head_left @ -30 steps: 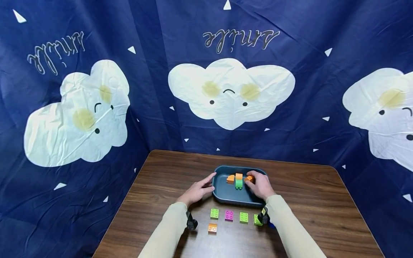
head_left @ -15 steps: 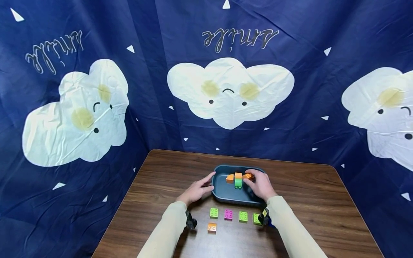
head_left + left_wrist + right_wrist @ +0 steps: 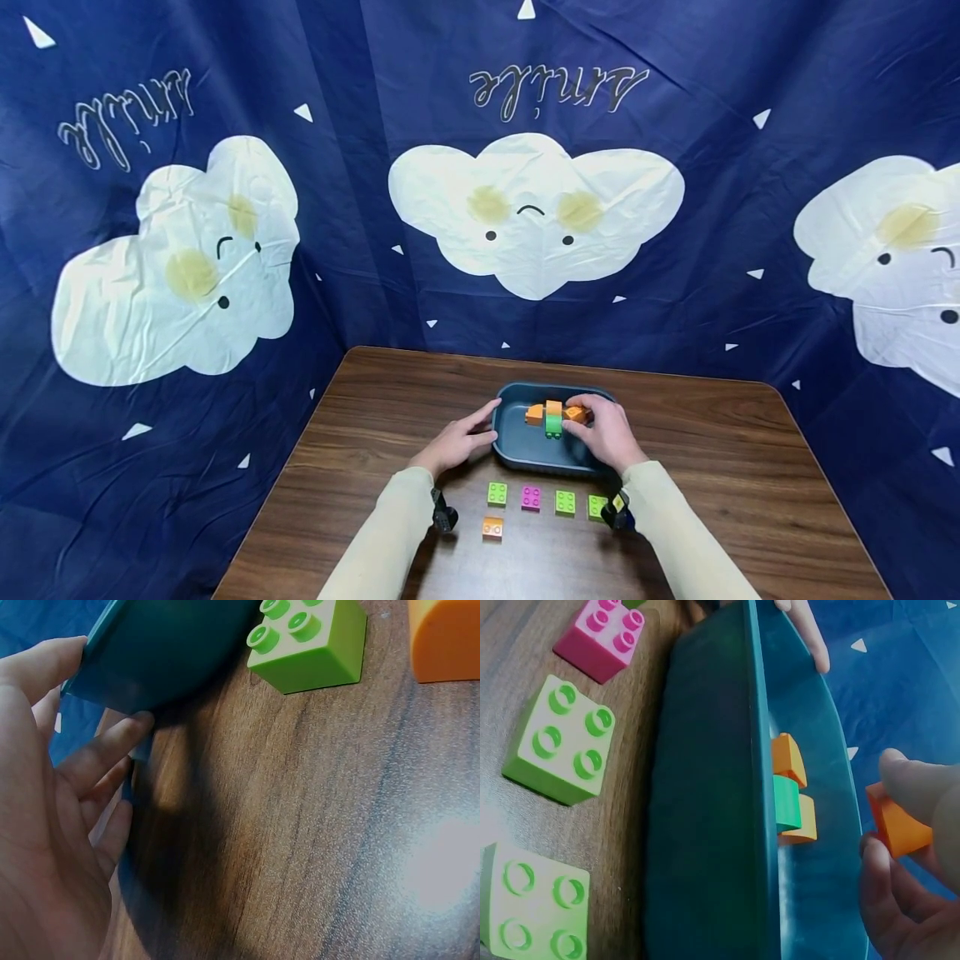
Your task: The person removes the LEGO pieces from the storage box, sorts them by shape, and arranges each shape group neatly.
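The right hand (image 3: 606, 435) pinches an orange brick (image 3: 897, 822) between thumb and fingertips and holds it inside the dark teal tray (image 3: 525, 454), just to the right of the small brick cluster (image 3: 550, 417) that stands there: two orange pieces with a green one between and below them. The left hand (image 3: 457, 443) lies with its fingers straight and relaxed against the tray's left rim, thumb on the edge, holding nothing. On the wooden table (image 3: 712, 467), on the near side of the tray, lie three light green bricks (image 3: 497, 494), a pink brick (image 3: 532, 498) and, nearest the person, another orange brick (image 3: 492, 527). As I judge it, the main risk is the pinch itself: the held brick is gripped only at its corners, so a small twist could let it slip and drop into the tray, knocking the cluster apart. If the brick is pressed onto the cluster off-line, the studs may not seat and the cluster could tip or slide, since nothing braces it from the far side. A hard push could also shove the tray toward the left hand, whose flat fingers steady it only lightly; the tray might then skid on the smooth table and nudge the loose bricks below it.
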Tool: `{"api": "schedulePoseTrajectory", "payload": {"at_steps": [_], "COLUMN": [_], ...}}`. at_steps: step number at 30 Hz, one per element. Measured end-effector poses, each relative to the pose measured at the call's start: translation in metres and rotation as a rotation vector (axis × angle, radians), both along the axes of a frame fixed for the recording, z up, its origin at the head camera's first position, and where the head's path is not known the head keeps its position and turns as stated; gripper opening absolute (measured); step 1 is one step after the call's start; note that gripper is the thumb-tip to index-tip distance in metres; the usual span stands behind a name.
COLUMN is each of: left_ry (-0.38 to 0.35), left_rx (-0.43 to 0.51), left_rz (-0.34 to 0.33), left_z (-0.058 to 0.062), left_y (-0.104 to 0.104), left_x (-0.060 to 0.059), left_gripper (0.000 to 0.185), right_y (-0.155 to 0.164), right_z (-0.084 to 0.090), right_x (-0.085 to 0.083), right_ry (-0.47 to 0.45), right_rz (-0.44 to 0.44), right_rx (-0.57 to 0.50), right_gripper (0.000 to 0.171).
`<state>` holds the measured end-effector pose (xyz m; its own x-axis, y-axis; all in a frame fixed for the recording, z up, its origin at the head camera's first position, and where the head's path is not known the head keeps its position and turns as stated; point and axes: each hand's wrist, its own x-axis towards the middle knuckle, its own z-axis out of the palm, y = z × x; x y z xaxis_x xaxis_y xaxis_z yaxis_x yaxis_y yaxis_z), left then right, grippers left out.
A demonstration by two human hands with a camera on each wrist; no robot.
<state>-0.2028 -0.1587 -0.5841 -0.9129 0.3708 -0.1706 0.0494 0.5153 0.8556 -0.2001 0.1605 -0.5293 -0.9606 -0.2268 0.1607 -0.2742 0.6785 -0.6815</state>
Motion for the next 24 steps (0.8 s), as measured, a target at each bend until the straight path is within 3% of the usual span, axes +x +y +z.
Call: {"api": "schedulePoseTrajectory", "payload": {"at_steps": [18, 24], "left_ry": [0.006, 0.000], "left_rx": [0.016, 0.014], "left_rz": [0.001, 0.005], "left_z": [-0.002, 0.001], "left_y": [0.000, 0.001], "left_x": [0.001, 0.001], "left_gripper": [0.062, 0.063], "right_y": [-0.006, -0.010], "right_z": [0.005, 0.013], "right_x": [0.018, 0.027], "right_ry": [0.039, 0.112], "right_rz": [0.022, 0.050], "right_rx": [-0.065, -0.087], "right_gripper": [0.036, 0.033]}}
